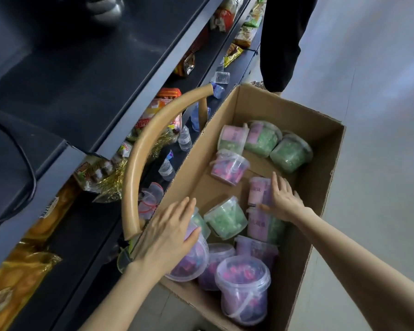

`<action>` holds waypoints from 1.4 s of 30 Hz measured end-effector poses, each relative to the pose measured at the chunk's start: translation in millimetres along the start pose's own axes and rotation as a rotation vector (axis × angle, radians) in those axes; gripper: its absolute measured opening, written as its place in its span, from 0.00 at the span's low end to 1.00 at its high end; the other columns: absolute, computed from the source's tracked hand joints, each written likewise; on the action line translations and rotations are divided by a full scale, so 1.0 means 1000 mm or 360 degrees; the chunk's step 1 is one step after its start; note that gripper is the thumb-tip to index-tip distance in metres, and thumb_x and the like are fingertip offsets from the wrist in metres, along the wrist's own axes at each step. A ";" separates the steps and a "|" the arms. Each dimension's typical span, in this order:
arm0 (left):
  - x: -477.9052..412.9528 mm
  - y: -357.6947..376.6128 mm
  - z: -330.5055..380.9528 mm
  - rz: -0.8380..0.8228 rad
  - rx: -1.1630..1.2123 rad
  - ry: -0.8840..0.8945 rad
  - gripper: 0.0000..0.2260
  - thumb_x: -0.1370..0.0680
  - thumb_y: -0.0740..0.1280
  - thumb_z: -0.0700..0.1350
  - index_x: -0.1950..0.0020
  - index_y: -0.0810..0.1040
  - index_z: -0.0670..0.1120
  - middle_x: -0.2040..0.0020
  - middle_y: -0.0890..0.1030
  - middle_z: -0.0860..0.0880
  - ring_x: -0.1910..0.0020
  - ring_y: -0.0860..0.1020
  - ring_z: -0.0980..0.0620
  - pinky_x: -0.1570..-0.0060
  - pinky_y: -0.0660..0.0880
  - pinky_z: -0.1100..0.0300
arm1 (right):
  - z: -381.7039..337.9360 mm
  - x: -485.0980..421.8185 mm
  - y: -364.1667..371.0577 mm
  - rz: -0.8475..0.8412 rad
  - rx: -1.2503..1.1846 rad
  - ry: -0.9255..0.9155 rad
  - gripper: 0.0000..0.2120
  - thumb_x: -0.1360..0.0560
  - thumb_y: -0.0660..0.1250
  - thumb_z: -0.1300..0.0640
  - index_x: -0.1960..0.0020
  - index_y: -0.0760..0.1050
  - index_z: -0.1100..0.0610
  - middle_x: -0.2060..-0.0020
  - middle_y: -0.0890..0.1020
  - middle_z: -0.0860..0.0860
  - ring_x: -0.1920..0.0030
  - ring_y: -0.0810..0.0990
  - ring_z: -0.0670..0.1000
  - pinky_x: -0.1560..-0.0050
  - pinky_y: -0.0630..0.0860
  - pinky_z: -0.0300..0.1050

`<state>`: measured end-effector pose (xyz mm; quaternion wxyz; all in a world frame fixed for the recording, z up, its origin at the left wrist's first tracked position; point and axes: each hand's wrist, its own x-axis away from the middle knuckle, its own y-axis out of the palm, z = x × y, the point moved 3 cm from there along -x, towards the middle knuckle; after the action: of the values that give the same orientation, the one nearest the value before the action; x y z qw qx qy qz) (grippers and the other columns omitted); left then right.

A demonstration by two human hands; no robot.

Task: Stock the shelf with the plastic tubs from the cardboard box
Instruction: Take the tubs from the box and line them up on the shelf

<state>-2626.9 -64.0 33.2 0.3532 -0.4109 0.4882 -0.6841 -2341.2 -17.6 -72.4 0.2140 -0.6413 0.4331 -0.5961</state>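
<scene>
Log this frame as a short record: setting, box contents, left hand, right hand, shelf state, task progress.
setting: cardboard box on the floor beside a dark shelf
box contents: lidded plastic tubs, some green-filled, some pink and purple, several lying on their sides
left hand: laid over a purple tub at the box's near left, not lifted
right hand: on a pink-labelled tub lying on its side
shelf state: snack packets, small water bottles
task progress: many tubs remain in the box

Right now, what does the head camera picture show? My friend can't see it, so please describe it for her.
Two bare hands reach into an open cardboard box of clear plastic tubs: the left hand rests on a purple-filled tub, the right hand touches a pink-labelled tub. Other tubs hold green or pink pieces. Dark shelves with snack packets and small bottles stand to the left.
</scene>
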 end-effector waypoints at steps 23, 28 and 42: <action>-0.030 -0.025 0.022 0.0026 0.0506 0.0002 0.43 0.30 0.52 0.72 0.26 0.33 0.55 0.23 0.50 0.52 0.26 0.52 0.57 0.31 0.53 0.62 | -0.024 0.057 -0.077 0.0438 -0.0764 -0.0701 0.52 0.40 0.79 0.47 0.27 0.53 0.59 0.38 0.65 0.51 0.43 0.72 0.49 0.47 0.75 0.36; -0.027 -0.059 0.032 0.0184 0.0536 0.0161 0.53 0.34 0.65 0.70 0.27 0.29 0.54 0.24 0.41 0.58 0.28 0.43 0.65 0.32 0.46 0.67 | -0.040 0.097 -0.086 0.0501 -0.0762 -0.1068 0.50 0.42 0.78 0.45 0.30 0.53 0.53 0.38 0.65 0.49 0.38 0.69 0.50 0.37 0.71 0.48; 0.002 -0.058 0.033 0.0355 0.0898 0.0234 0.41 0.39 0.71 0.63 0.32 0.56 0.53 0.41 0.61 0.62 0.41 0.66 0.62 0.47 0.66 0.73 | -0.050 0.127 -0.071 0.0437 -0.0624 -0.1133 0.54 0.39 0.74 0.36 0.26 0.41 0.43 0.29 0.50 0.39 0.31 0.61 0.43 0.40 0.69 0.40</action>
<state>-2602.9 -62.4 95.3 0.4900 -0.1901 0.3454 -0.7775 -2378.6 -70.6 67.2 0.3016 -0.7720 0.5186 -0.2100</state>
